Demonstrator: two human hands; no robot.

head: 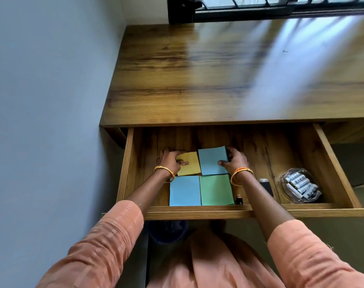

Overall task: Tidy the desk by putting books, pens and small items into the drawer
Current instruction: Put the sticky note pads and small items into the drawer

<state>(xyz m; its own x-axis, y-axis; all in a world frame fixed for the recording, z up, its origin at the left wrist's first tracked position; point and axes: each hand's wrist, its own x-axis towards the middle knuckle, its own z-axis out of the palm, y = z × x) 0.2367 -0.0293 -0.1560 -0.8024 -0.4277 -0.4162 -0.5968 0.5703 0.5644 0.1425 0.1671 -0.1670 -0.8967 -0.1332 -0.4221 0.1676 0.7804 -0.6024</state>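
**Both hands on books inside the open drawer**

Left hand (170, 161) curled over the left edge of the yellow book (189, 164), thumb pressed on its cover, fingers wrapped round the far corner. Right hand (236, 160) gripping the upper blue book (212, 160), thumb on the cover near the right edge, fingers curled behind that edge; book slightly tilted, its far corner raised. Gold bangles on both wrists, an orange one added on the right; peach sleeves on both forearms.

Four thin, plain-covered books arranged two by two on the floor of the wooden drawer (218, 210), left of centre. Yellow and upper blue side by side in the back row, edges nearly touching. Lower blue book (185, 191) and green book (216, 190) in the front row, touching each other and lying against the drawer's front wall. Covers matte, no titles visible. Small white label with a red border on the yellow cover, beside the left thumb; writing on it too small to read.

Just right of the green book, two small dark objects (266, 185), partly hidden by the right forearm. Further right, a clear plastic bag of batteries (300, 187), white casings with print too blurred to make out. Above the drawer, the glossy wooden desk top (218, 69), window light streaked across it.
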